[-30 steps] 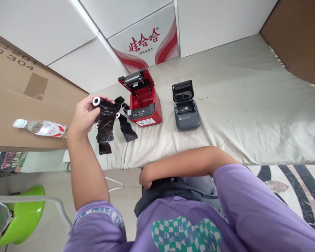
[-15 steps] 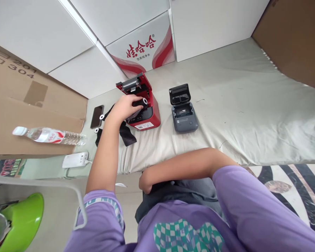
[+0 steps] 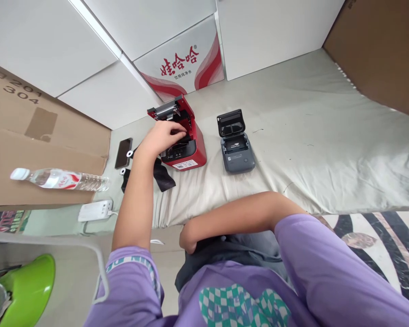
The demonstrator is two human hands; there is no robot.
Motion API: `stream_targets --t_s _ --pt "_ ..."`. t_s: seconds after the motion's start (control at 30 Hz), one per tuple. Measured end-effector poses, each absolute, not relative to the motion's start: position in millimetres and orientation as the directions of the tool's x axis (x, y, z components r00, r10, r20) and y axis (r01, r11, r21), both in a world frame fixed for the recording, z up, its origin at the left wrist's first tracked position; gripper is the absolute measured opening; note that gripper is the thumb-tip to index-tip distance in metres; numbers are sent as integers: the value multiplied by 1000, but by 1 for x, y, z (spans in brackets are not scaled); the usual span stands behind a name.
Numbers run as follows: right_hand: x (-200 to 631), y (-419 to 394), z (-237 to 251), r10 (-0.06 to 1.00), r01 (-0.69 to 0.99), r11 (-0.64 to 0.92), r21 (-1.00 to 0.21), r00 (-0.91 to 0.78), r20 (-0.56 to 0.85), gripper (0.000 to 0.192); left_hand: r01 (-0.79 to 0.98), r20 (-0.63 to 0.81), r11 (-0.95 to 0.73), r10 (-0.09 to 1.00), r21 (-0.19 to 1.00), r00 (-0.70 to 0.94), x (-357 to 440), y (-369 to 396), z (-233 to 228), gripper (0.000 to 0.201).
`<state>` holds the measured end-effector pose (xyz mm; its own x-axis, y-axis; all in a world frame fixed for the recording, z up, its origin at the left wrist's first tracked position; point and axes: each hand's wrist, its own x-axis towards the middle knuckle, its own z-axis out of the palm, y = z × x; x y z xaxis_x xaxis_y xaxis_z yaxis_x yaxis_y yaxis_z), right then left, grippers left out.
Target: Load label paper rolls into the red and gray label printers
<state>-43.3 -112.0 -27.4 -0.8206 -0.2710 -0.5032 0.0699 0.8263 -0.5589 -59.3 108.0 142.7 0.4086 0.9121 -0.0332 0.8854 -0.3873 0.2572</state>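
fingers (image 3: 179, 129) of the left hand (image 3: 162, 136) curl down into the open bay of the red label printer (image 3: 187, 152), closed around something dark inside it; what they grip is mostly hidden by the knuckles, so i cannot tell whether it is a roll or part of the machine. the printer sits on the cloth-covered surface (image 3: 310, 136), its lid (image 3: 167, 110) tipped back toward the wall. it looks a rigid plastic shell, light enough to slide on the cloth if pushed, so a steadying hold would go on the smooth side walls rather than the hinged lid, which looks the weakest part.

just beside the wrist lie black ribbon strips (image 3: 162, 175) with small white cores, thin, limp and crease-prone by the look of them; they would be best lifted by the hard core, not the film. a dark phone (image 3: 123, 153) rests a little further left. right of the red machine, apart from it, stands a grey label printer (image 3: 236, 152) with its lid open too. a water bottle (image 3: 59, 179) lies on its side on the cardboard box (image 3: 37, 136) at the left.

the right hand (image 3: 187, 238) is tucked in against the lap, loosely closed and holding nothing i can make out.
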Motion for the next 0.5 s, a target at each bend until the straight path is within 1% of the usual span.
stream_targets --t_s 0.07,0.13,0.17,0.2,0.27,0.33,0.43,0.5 --pt "-45 -113 -31 -274 66 827 -558 -820 -503 14 870 158 -384 923 309 352 -58 99 152 34" --pt "-48 -113 -34 -276 61 830 -554 -818 -504 13 875 359 -393 889 281 284 -57 95 160 40" --pt "-49 -113 -36 -276 58 833 -551 -818 -504 13 887 409 -388 873 251 266 -57 95 162 43" --pt "-49 -113 -38 -277 56 835 -548 -818 -505 12 901 415 -372 872 222 258 -57 97 164 46" --pt "-51 -114 -41 -278 53 836 -546 -818 -504 12 926 342 -329 905 184 254 -57 99 164 51" --pt "-52 -114 -43 -273 54 835 -547 -824 -497 13 937 278 -302 928 175 247 -58 97 163 52" --pt "-54 -115 -46 -259 64 830 -554 -836 -485 14 932 311 -315 917 179 251 -57 80 162 54" --pt "-57 -117 -49 -241 79 825 -560 -846 -475 11 936 322 -309 915 168 244 -56 62 161 57"
